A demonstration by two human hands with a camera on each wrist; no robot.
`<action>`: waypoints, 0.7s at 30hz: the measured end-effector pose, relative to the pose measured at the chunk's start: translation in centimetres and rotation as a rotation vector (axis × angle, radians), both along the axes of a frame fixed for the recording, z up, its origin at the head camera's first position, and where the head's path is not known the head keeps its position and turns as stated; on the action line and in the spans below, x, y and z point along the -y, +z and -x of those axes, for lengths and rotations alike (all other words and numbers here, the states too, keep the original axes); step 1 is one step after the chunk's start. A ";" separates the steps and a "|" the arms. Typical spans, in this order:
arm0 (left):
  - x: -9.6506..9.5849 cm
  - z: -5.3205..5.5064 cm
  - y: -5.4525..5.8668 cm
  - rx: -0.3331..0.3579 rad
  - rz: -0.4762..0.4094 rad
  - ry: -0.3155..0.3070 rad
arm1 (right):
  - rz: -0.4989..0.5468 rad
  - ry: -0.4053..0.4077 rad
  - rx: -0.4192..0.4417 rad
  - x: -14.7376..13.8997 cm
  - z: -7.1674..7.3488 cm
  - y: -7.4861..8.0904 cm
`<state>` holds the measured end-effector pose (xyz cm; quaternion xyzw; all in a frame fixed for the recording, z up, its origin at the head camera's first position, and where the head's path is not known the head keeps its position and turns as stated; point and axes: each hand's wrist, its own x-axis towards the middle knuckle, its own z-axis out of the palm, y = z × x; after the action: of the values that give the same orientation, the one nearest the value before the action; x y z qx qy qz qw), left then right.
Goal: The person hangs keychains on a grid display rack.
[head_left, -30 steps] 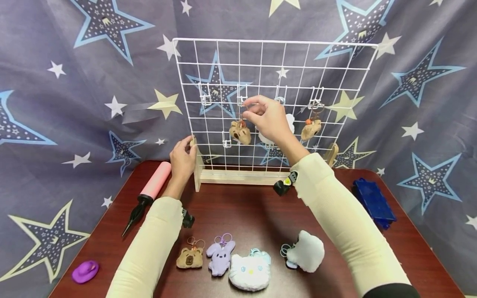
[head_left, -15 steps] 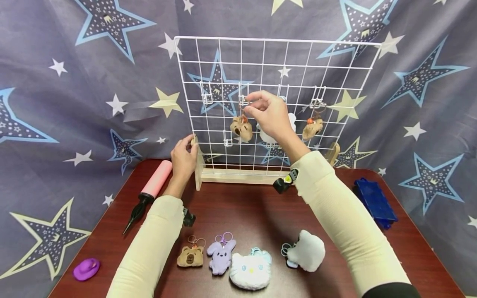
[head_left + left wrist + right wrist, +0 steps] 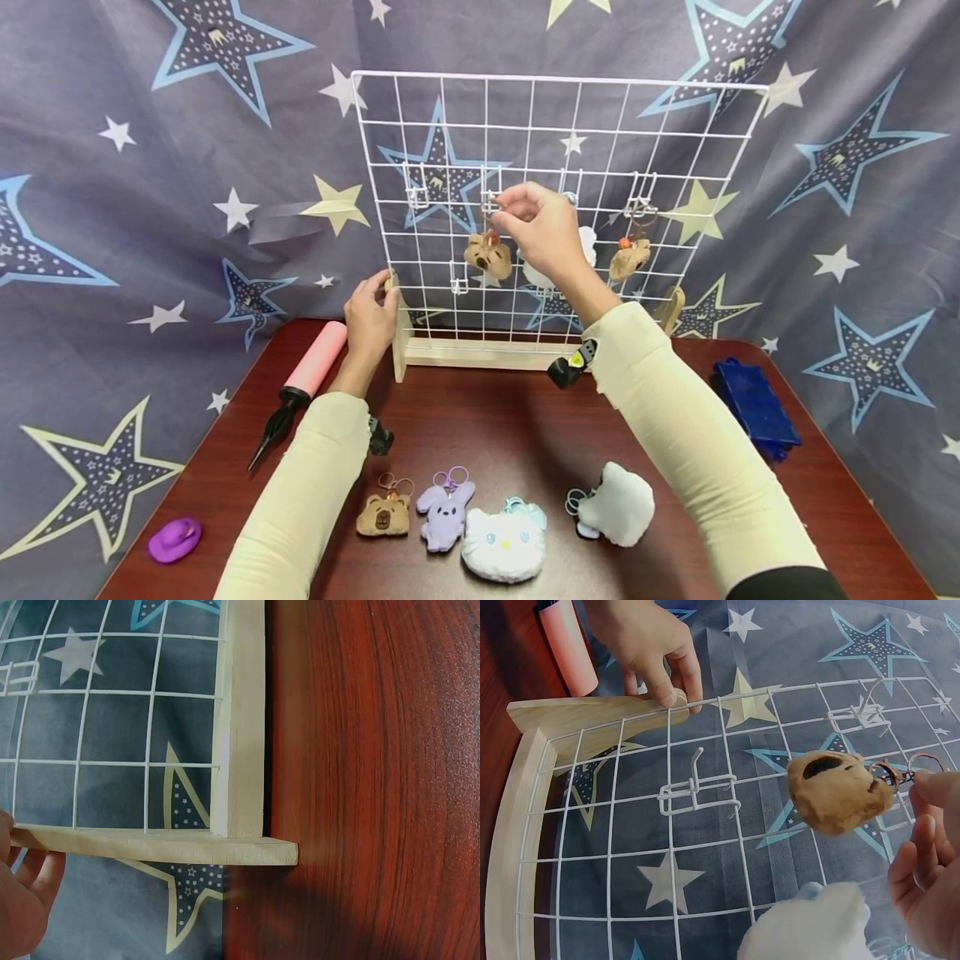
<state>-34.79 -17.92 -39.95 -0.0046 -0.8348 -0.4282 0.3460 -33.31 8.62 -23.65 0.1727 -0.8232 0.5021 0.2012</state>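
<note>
In the head view my right hand [image 3: 546,233] pinches the ring of a brown plush keychain [image 3: 487,257], right at a white hook on the wire grid rack [image 3: 465,354]. The right wrist view shows thumb and finger on the copper-coloured ring [image 3: 926,761], the plush [image 3: 836,796] dangling from it. My left hand [image 3: 370,321] grips the wooden side post [image 3: 157,846] of the rack. Partly behind my right hand hangs a white plush [image 3: 810,926]. Farther right, another brown plush keychain [image 3: 630,258] hangs from a hook.
Bare hooks [image 3: 416,196] sit left on the grid. Along the table front lie a brown bear plush [image 3: 382,517], a purple plush [image 3: 444,515], a white cat plush [image 3: 504,543] and a white plush [image 3: 618,507]. A pink pump [image 3: 317,360], purple hat [image 3: 174,540] and blue tray [image 3: 756,407] lie at the sides.
My right hand has risen slightly towards the hook, its fingertips still on the ring. The brown plush has swung a little to the right. My left hand stays on the post.
</note>
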 end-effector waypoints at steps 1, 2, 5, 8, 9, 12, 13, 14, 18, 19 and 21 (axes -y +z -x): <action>0.0 0.0 0.0 0.001 0.001 0.001 | 0.000 -0.001 -0.004 0.0 0.0 0.0; 0.0 0.0 0.1 0.004 0.001 0.001 | 0.000 -0.002 -0.004 0.0 -0.1 0.1; 0.0 0.0 0.1 0.005 0.002 0.002 | 0.005 -0.002 -0.005 0.0 -0.3 0.1; 0.0 0.0 0.1 0.008 0.002 0.001 | 0.013 -0.007 -0.005 0.0 -0.4 0.1; 0.0 0.0 0.1 0.008 0.002 0.001 | 0.015 -0.010 -0.006 0.0 -0.4 0.1; 0.1 0.0 0.1 0.008 0.000 -0.003 | 0.016 -0.018 -0.006 -0.1 -0.2 0.0; 0.1 0.0 0.0 0.004 0.001 -0.003 | 0.015 -0.018 -0.006 -0.1 -0.1 -0.1; 0.1 0.0 0.0 0.004 0.001 -0.004 | 0.011 -0.019 -0.006 -0.1 -0.1 -0.2; 0.0 0.1 -0.1 0.005 0.004 0.000 | -0.007 -0.027 -0.012 -0.3 0.1 -0.6; 0.0 0.1 -0.1 0.002 0.005 0.002 | -0.012 -0.029 -0.018 -0.3 0.1 -0.7; 0.0 0.1 0.0 0.003 0.002 0.002 | -0.021 -0.038 -0.026 -0.4 0.0 -0.9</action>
<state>-34.85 -17.96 -39.97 -0.0036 -0.8357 -0.4270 0.3453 -33.35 8.99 -24.53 0.1658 -0.8289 0.4872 0.2192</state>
